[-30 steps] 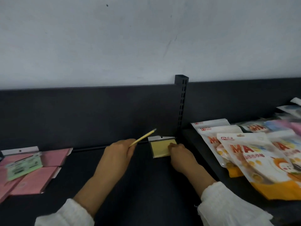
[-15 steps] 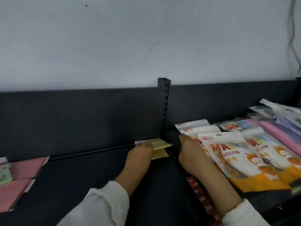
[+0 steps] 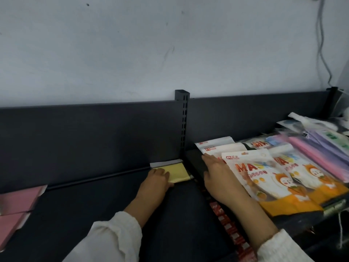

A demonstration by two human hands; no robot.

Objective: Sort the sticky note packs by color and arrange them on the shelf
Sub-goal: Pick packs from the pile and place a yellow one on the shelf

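A yellow sticky note pack (image 3: 178,173) with a white header lies flat in the back right corner of the dark shelf (image 3: 113,214), against the upright post (image 3: 182,120). My left hand (image 3: 156,181) is on its left part, fingers on top and thumb at its front edge, pinching it. Another pack's edge shows just beneath it. My right hand (image 3: 217,174) lies flat with straight fingers on the raised neighbouring shelf, fingertips touching a white bag. Two pink sticky note packs (image 3: 17,201) lie at the shelf's far left.
Orange and white snack bags (image 3: 255,176) overlap on the right shelf, with pink and purple packets (image 3: 311,154) behind them. A red price strip (image 3: 226,224) runs along that shelf's left edge. The dark back panel and a white wall rise behind.
My left hand brought its yellow pack down onto the one in the corner. My right hand left that pack and moved right onto the neighbouring shelf by the snack bags.
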